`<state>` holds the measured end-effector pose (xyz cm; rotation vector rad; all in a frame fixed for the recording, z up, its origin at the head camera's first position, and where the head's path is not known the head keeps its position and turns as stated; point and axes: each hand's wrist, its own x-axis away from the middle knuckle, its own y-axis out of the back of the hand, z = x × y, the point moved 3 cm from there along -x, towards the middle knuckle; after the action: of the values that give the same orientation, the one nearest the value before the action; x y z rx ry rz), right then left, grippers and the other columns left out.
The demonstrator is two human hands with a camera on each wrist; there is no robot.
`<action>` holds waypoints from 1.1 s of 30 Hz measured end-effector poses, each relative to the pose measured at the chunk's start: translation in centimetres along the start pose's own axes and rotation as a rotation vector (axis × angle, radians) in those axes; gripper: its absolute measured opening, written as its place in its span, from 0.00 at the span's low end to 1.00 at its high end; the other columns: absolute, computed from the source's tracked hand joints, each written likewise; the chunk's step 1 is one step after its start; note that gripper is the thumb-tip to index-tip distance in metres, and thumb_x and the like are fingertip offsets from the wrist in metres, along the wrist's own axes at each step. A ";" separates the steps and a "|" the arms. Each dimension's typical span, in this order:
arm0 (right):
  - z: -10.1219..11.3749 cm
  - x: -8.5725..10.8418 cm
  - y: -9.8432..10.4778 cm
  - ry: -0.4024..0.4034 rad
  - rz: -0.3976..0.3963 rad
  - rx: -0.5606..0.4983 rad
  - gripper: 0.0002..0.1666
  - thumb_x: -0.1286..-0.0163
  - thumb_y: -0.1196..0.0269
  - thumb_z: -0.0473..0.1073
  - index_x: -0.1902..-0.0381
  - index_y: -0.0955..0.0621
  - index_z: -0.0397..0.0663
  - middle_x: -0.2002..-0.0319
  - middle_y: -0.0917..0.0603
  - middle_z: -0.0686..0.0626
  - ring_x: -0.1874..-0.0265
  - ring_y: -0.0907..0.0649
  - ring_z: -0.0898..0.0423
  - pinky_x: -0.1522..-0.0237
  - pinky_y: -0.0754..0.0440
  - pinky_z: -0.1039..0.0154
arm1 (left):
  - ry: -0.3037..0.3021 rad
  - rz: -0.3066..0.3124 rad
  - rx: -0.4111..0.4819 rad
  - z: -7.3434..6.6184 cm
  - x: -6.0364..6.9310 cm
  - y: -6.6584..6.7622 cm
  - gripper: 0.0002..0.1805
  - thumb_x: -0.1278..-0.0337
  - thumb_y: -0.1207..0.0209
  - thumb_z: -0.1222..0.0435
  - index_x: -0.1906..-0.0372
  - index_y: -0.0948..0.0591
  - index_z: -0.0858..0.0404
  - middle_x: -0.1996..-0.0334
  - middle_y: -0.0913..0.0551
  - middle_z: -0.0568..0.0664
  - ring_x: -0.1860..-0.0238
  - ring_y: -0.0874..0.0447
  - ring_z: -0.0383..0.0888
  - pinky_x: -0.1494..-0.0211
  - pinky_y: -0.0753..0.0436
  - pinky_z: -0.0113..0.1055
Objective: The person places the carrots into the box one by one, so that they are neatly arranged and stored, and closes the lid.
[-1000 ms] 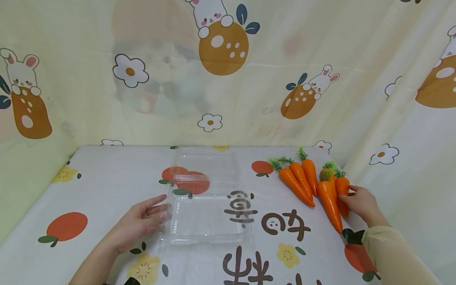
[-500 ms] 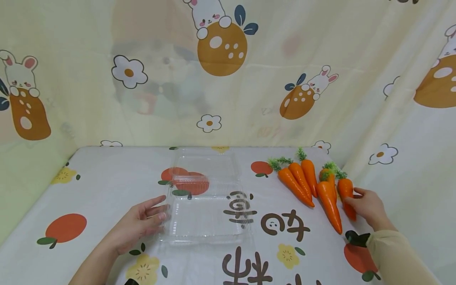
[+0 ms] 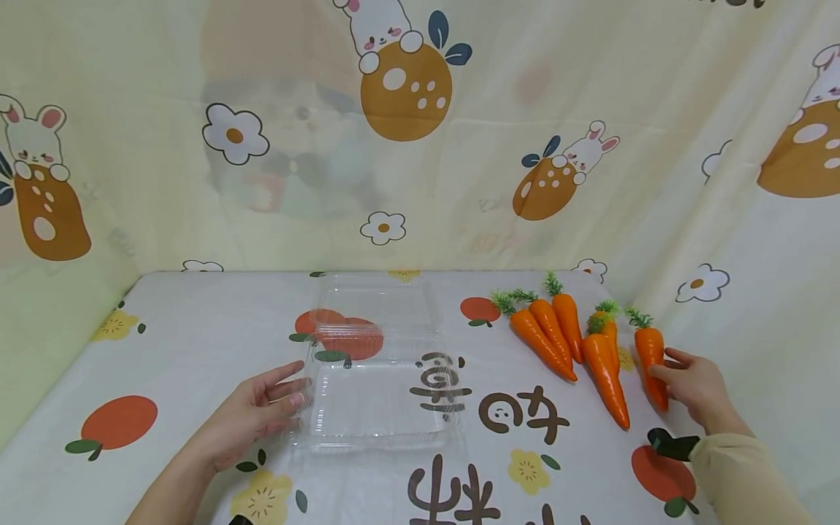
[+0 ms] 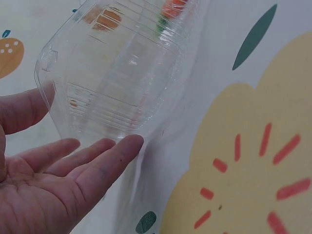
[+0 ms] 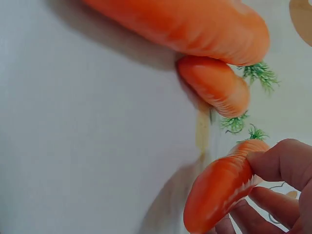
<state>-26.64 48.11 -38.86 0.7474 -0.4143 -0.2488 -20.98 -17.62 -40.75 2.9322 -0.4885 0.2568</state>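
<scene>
Between thumb and fingers, my right hand (image 3: 697,390) pinches an orange toy carrot (image 3: 650,364) with a green tuft, at the table's right side. In the right wrist view this carrot (image 5: 222,187) stands apart from the others, its shadow beside it; whether it touches the table I cannot tell. My left hand (image 3: 259,415) lies at the left side of a clear plastic clamshell box (image 3: 380,397), whose lid is folded back. In the left wrist view the fingers (image 4: 109,168) are mostly straight beside the box's wall, and the thumb is near its rim.
Two carrots (image 3: 605,372) lie just left of the held one. Farther left, several more carrots (image 3: 543,343) lie side by side, tufts toward the back. A printed cloth (image 3: 197,328) covers the table, with a patterned curtain (image 3: 295,219) behind.
My right hand has moved right with the pinched carrot, opening a gap between it and the two beside it. The left hand and the box stay in place.
</scene>
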 end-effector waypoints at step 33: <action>8.9 4.2 0.8 0.436 0.026 0.157 0.42 0.19 0.45 0.50 0.20 0.47 0.34 0.31 0.34 0.22 0.40 0.24 0.27 0.62 0.16 0.74 | 0.005 0.030 0.025 0.1 0.2 0.0 0.41 0.27 0.40 0.60 0.19 0.45 0.67 0.24 0.35 0.67 0.26 0.30 0.61 0.35 0.17 0.47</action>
<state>-26.81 41.80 -31.30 0.9237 -0.0291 -0.0248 -20.75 -17.76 -40.83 2.9501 -0.5322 0.2754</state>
